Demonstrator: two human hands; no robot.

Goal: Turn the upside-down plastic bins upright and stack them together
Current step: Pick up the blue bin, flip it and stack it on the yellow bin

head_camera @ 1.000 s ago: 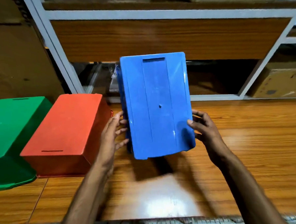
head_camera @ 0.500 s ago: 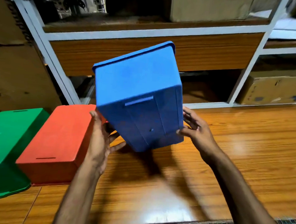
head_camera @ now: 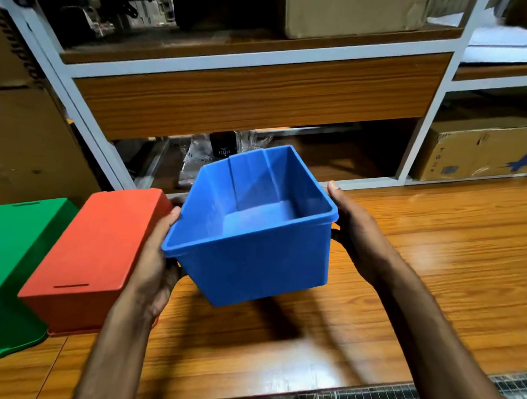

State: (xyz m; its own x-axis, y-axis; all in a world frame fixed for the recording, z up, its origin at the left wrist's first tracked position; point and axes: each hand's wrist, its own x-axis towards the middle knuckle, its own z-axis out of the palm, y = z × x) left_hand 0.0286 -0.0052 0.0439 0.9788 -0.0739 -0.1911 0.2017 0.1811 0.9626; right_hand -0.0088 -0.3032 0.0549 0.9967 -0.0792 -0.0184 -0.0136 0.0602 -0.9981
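Your wooden desk (head_camera: 436,254) carries the green bin (head_camera: 8,262) at far left and the red bin (head_camera: 101,245) just beside it, both bottom-up. The blue bin (head_camera: 253,253) hangs above the desk, mouth up and slightly tilted, gripped at its sides by your left hand (head_camera: 154,270) and right hand (head_camera: 355,234). The first flip looks done. Next, set it down level, then turn the red one.

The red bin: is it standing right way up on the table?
No, the red bin lies upside down on the wooden table, flat base facing up, while the left hand and right hand hold the blue bin.
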